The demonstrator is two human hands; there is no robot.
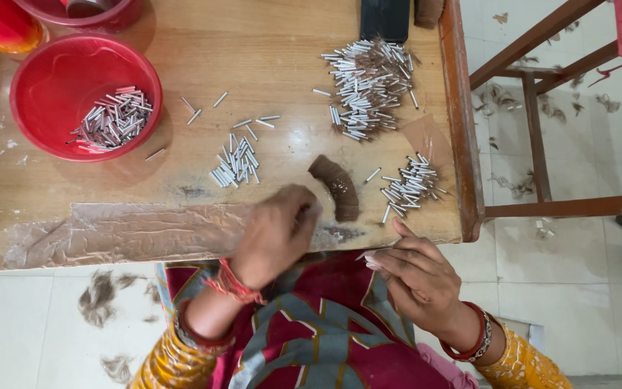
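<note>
— What are the hands doing from where you sit?

— I see the left hand [276, 234] curled closed at the table [181, 43] edge, though I cannot tell what it pinches; the right hand [417, 277] grips a thin silver tube [370, 253] between its fingertips.

— And the other tubes?

— Loose piles [368, 86] lie on the wood; more sit in the red bowl [52, 79]; a brown hair tuft [338, 186] lies just beside the left hand.

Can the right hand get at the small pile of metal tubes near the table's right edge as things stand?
Probably yes. The right hand sits just below the small tube pile, with only bare table edge between; the brown hair tuft lies off to the side.
</note>
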